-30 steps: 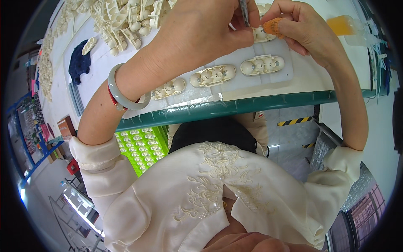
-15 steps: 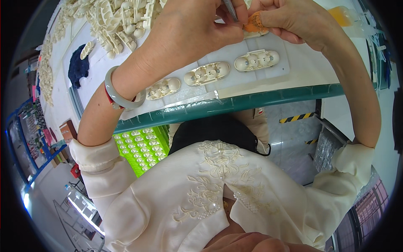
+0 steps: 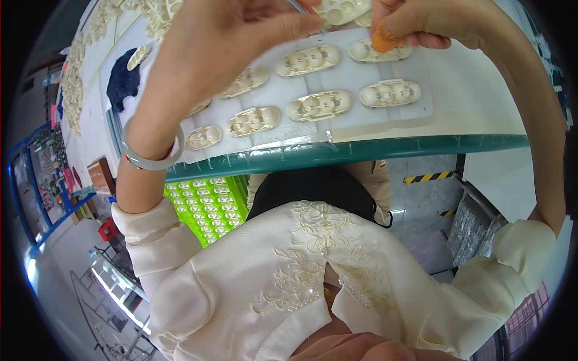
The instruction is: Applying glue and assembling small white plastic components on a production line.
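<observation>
At the top of the view, my left hand is closed around a thin grey metal tool, probably tweezers; its upper end is cut off. My right hand pinches a crumpled orange piece, sponge-like or cloth-like, over the far right cream plastic part. Oval cream parts with rounded domes lie in rows, among them one in the middle, one nearer and one at the near right. My left forearm hides some parts on the left.
The parts rest on a whitish board near the table's green padded edge. A dark blue cloth lies to the left. Loose cream parts are heaped at the far left. Below stands a bright green tray of similar parts.
My hands have moved apart, the left going left with the metal tool. The orange piece has come slightly right and nearer. The view has shifted, showing more of the rows.
</observation>
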The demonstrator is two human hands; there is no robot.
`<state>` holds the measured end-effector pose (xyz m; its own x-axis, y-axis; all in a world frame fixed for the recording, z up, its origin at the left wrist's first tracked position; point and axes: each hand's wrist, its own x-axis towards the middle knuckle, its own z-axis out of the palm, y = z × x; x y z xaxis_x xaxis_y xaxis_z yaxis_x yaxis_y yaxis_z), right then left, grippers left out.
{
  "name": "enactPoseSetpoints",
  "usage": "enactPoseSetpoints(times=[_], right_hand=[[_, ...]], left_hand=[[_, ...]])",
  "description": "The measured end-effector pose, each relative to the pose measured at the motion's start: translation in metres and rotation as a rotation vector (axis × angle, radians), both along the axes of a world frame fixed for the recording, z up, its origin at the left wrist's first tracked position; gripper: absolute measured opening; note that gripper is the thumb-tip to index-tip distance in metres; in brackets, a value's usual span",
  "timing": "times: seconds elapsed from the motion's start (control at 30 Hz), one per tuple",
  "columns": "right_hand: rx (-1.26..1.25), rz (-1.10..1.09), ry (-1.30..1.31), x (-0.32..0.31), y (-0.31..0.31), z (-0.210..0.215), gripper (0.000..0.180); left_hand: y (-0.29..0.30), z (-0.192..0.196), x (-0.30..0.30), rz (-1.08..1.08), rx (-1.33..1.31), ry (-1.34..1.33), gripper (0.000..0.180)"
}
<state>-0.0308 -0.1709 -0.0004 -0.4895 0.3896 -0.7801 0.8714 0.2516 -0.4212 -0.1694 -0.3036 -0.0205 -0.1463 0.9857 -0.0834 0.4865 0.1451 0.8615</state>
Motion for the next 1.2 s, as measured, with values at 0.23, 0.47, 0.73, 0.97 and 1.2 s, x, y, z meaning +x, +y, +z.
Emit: enactPoseSetpoints(times=[0.23, 0.47, 0.73, 0.97, 1.2], right_hand=[[-0.166, -0.03, 0.073, 0.005, 0.01, -0.004, 0.01], [-0.11, -0.102, 0.052, 0.001, 0.001, -0.005, 0.01], [-0.108, -0.109, 0.059, 0.006, 0.003, -0.008, 0.011], [-0.214, -0.184, 0.227, 0.022, 0.008, 0.001, 0.021], [-0.266, 0.036, 0.507, -0.004, -0.022, -0.021, 0.022]], left_hand=[[-0.008, -0.014, -0.018, -0.155, -0.104, -0.063, 0.01], [-0.01, -0.018, -0.015, -0.136, 0.014, -0.06, 0.01], [-0.007, -0.011, -0.01, -0.245, 0.114, 0.231, 0.009], [-0.003, -0.01, -0.008, -0.273, 0.1, 0.272, 0.008], [-0.016, -0.03, -0.01, -0.173, 0.08, 0.263, 0.007]])
